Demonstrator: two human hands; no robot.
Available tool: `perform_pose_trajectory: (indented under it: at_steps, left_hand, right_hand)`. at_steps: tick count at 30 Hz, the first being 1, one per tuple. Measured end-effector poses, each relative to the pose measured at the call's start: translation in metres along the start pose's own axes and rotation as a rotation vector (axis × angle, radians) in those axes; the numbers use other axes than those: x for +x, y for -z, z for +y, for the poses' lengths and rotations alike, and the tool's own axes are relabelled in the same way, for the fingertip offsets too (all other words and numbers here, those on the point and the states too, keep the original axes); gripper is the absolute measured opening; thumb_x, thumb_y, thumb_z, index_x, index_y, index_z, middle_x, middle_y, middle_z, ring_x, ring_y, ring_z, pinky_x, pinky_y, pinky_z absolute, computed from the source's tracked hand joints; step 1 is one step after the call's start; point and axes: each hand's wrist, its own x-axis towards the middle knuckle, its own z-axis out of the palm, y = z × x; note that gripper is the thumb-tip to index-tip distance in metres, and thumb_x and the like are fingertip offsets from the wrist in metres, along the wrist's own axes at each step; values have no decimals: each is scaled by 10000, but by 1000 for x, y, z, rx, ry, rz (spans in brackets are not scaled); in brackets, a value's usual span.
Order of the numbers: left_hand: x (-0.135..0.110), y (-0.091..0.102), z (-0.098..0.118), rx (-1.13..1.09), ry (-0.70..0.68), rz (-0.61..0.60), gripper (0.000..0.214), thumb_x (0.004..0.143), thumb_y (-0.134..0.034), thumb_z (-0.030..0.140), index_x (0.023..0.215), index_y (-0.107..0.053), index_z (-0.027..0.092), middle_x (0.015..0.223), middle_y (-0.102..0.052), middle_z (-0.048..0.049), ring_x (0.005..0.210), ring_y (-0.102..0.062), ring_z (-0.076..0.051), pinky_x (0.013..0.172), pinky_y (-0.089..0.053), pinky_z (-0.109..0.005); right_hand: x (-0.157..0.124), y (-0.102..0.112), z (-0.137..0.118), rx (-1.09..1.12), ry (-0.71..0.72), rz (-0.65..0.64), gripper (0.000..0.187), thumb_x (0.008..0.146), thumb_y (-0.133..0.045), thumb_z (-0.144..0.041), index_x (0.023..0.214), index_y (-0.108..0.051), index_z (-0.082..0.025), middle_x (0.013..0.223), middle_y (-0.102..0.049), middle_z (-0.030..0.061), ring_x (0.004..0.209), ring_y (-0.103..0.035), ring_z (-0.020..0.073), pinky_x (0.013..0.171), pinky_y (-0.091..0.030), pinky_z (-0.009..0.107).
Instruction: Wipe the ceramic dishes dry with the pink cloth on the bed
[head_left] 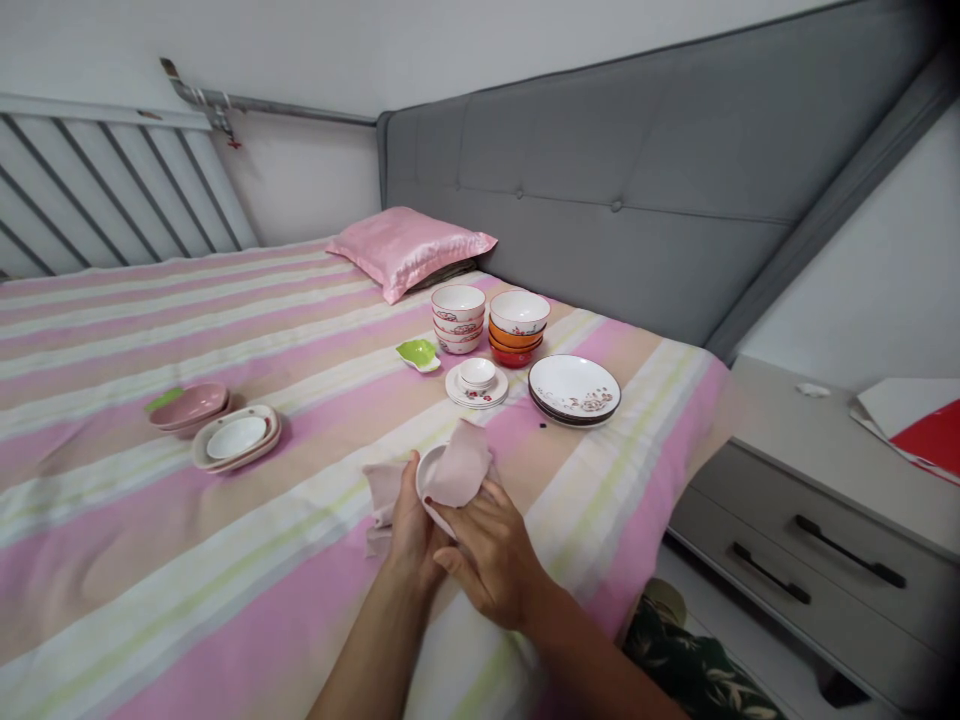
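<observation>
My left hand (412, 528) is closed around the edge of a small white dish (427, 472), holding it tilted above the bed. With its fingers on a pale pink cloth (463, 462), my right hand (491, 550) presses the cloth into the dish. The cloth covers most of the dish's inside. More pale pink cloth (384, 488) shows at the left, beyond my left hand; whether it is the same piece I cannot tell. Just past my hands stand small stacked plates (456, 388) with a little white bowl (478, 372) on top.
Stacked white bowls (458, 325), a stack of white, orange and red bowls (517, 335), a green leaf-shaped dish (419, 354) and dark-rimmed plates (574, 385) stand ahead. Pink dishes (193, 403) and oval dishes (244, 445) lie left. A drawer cabinet (810, 480) stands right.
</observation>
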Motion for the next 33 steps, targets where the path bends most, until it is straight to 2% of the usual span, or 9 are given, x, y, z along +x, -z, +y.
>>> perform_pose_trajectory:
  at_steps: [5,10,16,22,29,33]
  left_hand:
    - [4,-1,0,-10,-133,73,343,850,-461,399,773,-642,117,662,-697,-64,777,-678,-216,801,-507,-308]
    - [5,-3,1,15,-214,81,373,864,-423,404,952,-638,112,812,-712,-69,793,-676,-200,781,-515,-296]
    - [3,-3,2,46,-168,97,402,855,-437,447,987,-639,126,861,-715,-73,815,-676,-205,785,-519,-298]
    - [2,-2,-4,32,-22,-11,483,833,-471,483,1051,-618,78,942,-708,-130,886,-667,-245,877,-486,-344]
    - [3,3,-7,82,8,-20,457,829,-502,449,1082,-599,81,944,-711,-126,892,-668,-242,891,-476,-341]
    - [1,3,-4,101,49,-12,429,810,-531,444,1032,-618,87,914,-715,-123,888,-667,-251,883,-478,-351]
  right_hand:
    - [-1,-1,-2,-66,-7,63,387,896,-371,-362,1166,-549,-150,1020,-651,83,972,-553,220,1019,-272,458]
    - [-2,-4,-1,-159,-42,92,408,888,-368,-408,1158,-552,-164,1074,-633,79,1048,-522,233,1074,-198,481]
    - [-5,-9,8,-258,-100,77,382,896,-354,-361,1145,-563,-159,1110,-602,103,1104,-485,249,1075,-216,497]
    - [-6,-8,12,-304,-114,84,413,891,-368,-380,1162,-554,-132,1161,-572,118,1173,-414,284,1072,-217,514]
    - [-7,-2,14,-277,-74,-47,444,891,-375,-394,1236,-504,-147,1224,-549,89,1217,-358,282,1080,-204,504]
    - [-6,0,14,-263,-21,-79,503,900,-347,-440,1280,-462,-133,1265,-523,102,1222,-359,268,1082,-203,497]
